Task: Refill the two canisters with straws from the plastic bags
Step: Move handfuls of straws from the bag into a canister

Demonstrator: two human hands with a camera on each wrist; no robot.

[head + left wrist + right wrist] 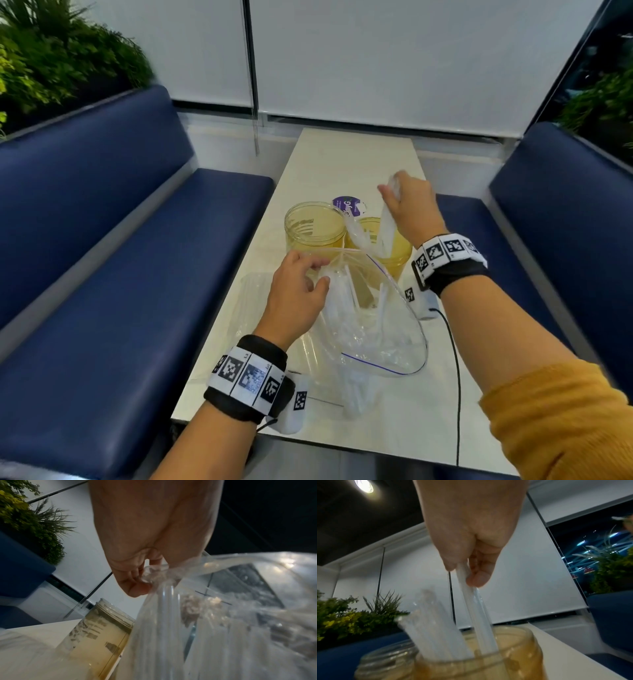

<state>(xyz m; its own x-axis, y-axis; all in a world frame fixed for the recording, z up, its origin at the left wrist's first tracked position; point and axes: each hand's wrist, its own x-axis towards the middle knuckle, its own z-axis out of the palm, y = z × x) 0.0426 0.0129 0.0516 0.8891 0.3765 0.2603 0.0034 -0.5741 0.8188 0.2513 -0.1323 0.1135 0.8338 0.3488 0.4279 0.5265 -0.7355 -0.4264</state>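
**Straws going into the right jar**

The right hand [409, 209] is pinching a small bunch of wrapped straws [388, 229] between thumb and fingers, holding them upright with their lower ends inside the right jar [394, 253]. More straws [435, 628] are already leaning in that jar, tipped to the left.

The left hand [296, 296] is gripping the gathered rim of the zip bag [376, 325], thumb and fingers curled on the plastic, holding its mouth open near the jars. Straws are lying loose inside the bag.

The left jar [315, 228] is standing just beside the right one, amber and open-topped. A second bag [253, 308] is lying flat under the left hand. A purple lid [349, 205] is sitting just beyond the jars. All of it is resting on the pale table [342, 161], with blue benches [102, 240] on both sides.
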